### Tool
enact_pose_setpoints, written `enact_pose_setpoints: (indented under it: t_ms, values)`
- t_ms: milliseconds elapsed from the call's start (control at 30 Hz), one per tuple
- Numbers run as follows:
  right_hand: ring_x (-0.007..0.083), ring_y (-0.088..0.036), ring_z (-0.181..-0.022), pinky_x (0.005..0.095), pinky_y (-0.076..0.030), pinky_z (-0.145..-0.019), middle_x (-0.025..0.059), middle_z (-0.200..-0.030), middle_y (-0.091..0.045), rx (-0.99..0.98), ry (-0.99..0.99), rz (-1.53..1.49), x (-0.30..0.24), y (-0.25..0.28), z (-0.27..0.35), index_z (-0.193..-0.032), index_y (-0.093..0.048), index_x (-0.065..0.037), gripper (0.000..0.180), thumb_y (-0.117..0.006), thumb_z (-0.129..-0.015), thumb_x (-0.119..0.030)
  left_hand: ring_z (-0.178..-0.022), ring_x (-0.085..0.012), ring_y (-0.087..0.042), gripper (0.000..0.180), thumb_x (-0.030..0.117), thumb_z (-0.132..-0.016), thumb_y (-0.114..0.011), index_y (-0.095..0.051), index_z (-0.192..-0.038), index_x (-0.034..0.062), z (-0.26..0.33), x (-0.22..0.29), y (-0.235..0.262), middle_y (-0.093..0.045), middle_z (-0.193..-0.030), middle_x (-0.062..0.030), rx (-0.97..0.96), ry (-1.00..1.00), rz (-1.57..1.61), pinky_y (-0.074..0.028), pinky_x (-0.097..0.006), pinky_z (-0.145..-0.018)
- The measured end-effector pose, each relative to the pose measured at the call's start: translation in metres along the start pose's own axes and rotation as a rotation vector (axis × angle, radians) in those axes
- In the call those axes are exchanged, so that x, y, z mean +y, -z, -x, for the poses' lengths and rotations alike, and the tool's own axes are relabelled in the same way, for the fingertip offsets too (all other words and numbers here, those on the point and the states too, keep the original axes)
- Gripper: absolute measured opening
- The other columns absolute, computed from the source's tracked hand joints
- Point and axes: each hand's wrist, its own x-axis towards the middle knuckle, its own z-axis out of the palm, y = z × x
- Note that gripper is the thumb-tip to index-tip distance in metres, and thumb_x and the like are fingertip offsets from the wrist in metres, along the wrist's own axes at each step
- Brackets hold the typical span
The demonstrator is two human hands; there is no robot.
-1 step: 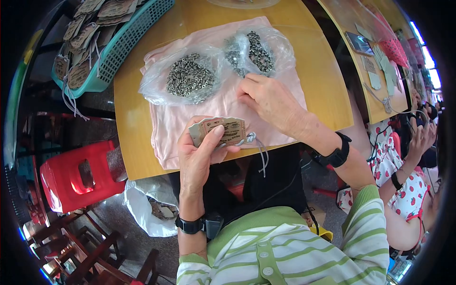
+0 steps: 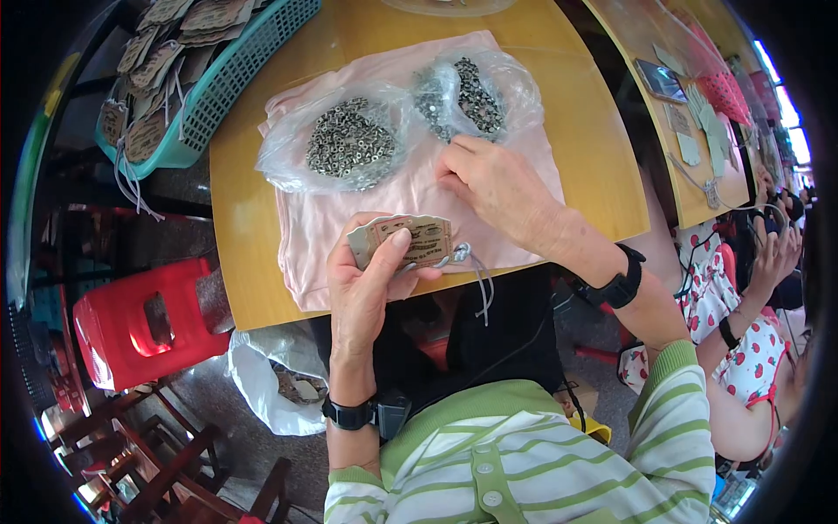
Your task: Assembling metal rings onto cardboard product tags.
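Note:
My left hand [image 2: 362, 275] grips a small stack of brown printed cardboard tags [image 2: 428, 241], thumb across the front. A grey knotted cord [image 2: 478, 278] hangs from the tags' right end. My right hand [image 2: 496, 185] is closed, its fingertips bent together just below the right clear plastic bag [image 2: 522, 86]; whatever they pinch is hidden. Small metal pieces [image 2: 478, 100], ring-like or nut-like, lie in that bag. Left of it, another clear plastic bag [image 2: 281, 155] spreads around a larger heap of the same metal pieces [image 2: 351, 144]. Both rest on a pink cloth [image 2: 305, 231].
The cloth covers part of a yellow wooden table [image 2: 236, 253]. A teal basket [image 2: 223, 96] of corded tags stands at upper left, above a red stool [image 2: 144, 327]. A white sack [image 2: 271, 393] sits below the table. On the right, another person's hand [image 2: 772, 253] shows near a second table [image 2: 698, 205].

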Motion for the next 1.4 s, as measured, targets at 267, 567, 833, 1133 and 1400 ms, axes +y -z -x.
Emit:
enact_pose_setpoints:
  t_ms: [267, 567, 833, 1133, 1400]
  values:
    - [0.0255, -0.061, -0.072, 0.0338, -0.049, -0.066, 0.0139, -0.08, -0.063, -0.133, -0.212, -0.45, -0.01, 0.005, -0.011, -0.086, -0.061, 0.001, 0.016, -0.06, -0.085, -0.015, -0.083, -0.0198, -0.067, 0.018, 0.007, -0.09, -0.059, -0.049, -0.104, 0.0015, -0.006, -0.002, -0.001, -0.063, -0.097, -0.0103, -0.001, -0.017, 0.003, -0.06, -0.031, -0.064]
    - [0.0102, -0.059, -0.07, 0.0259, -0.049, -0.062, 0.0056, -0.078, -0.064, -0.422, -0.355, -0.759, -0.015, 0.016, -0.021, -0.091, -0.065, 0.003, 0.021, -0.06, -0.084, -0.016, -0.079, -0.0187, -0.067, 0.018, 0.009, -0.09, -0.06, -0.052, -0.104, -0.0006, -0.006, -0.001, -0.005, -0.064, -0.094, -0.0108, 0.034, -0.019, -0.049, -0.06, -0.03, -0.062]
    - [0.0049, -0.053, -0.077, 0.0226, -0.045, -0.071, -0.0021, -0.081, -0.061, -0.48, -0.432, -0.678, -0.02, 0.025, -0.022, -0.09, -0.064, -0.001, 0.02, -0.061, -0.088, -0.02, -0.075, -0.0168, -0.066, 0.017, 0.009, -0.089, -0.06, -0.055, -0.102, -0.0011, -0.008, -0.004, -0.008, -0.065, -0.09, -0.0099, 0.062, -0.049, -0.087, -0.058, -0.027, -0.06]
    - [0.0052, -0.054, -0.077, 0.0216, -0.043, -0.072, -0.0019, -0.083, -0.062, -0.409, -0.541, -0.843, -0.02, 0.025, -0.013, -0.094, -0.066, 0.0, 0.022, -0.063, -0.088, -0.021, -0.061, -0.0115, -0.062, 0.016, 0.011, -0.09, -0.06, -0.055, -0.102, -0.0002, -0.008, -0.005, -0.013, -0.065, -0.081, -0.0084, 0.121, -0.079, -0.14, -0.048, -0.019, -0.049]
    - [0.0087, -0.057, -0.07, 0.0242, -0.048, -0.063, 0.0032, -0.078, -0.064, -0.256, -0.54, -0.925, -0.027, 0.017, -0.004, -0.089, -0.066, 0.002, 0.017, -0.062, -0.086, -0.014, -0.078, -0.0204, -0.067, 0.021, 0.009, -0.09, -0.059, -0.053, -0.107, -0.0012, -0.011, -0.007, -0.012, -0.063, -0.093, -0.0107, 0.104, -0.097, -0.153, -0.059, -0.027, -0.057]
